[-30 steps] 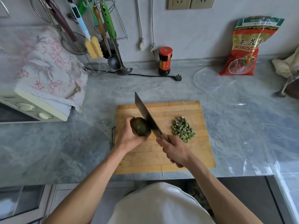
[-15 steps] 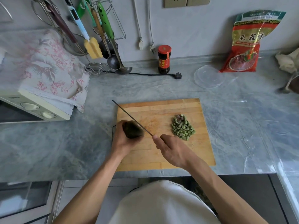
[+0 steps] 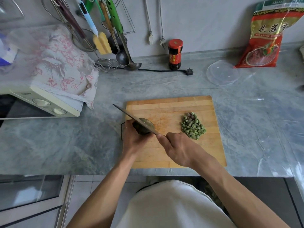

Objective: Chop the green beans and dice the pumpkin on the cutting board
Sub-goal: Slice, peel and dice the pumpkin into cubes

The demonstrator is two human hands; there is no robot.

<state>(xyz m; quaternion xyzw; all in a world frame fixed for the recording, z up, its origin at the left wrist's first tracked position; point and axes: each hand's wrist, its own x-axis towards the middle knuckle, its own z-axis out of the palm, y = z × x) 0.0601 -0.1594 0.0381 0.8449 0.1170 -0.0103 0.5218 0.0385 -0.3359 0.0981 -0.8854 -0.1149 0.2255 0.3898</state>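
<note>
Steel cleaver [image 3: 131, 118] across round dark-green pumpkin [image 3: 143, 128], wooden board [image 3: 172, 106].

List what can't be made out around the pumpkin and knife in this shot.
- Head view: the knife handle, wrapped inside the right hand.
- Pumpkin: its left side is covered by the left hand, and the knife crosses its top.
- How deep the blade sits in the pumpkin: only one angle, can't tell.

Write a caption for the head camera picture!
Left hand steadies pumpkin; right hand presses cleaver in.
</note>
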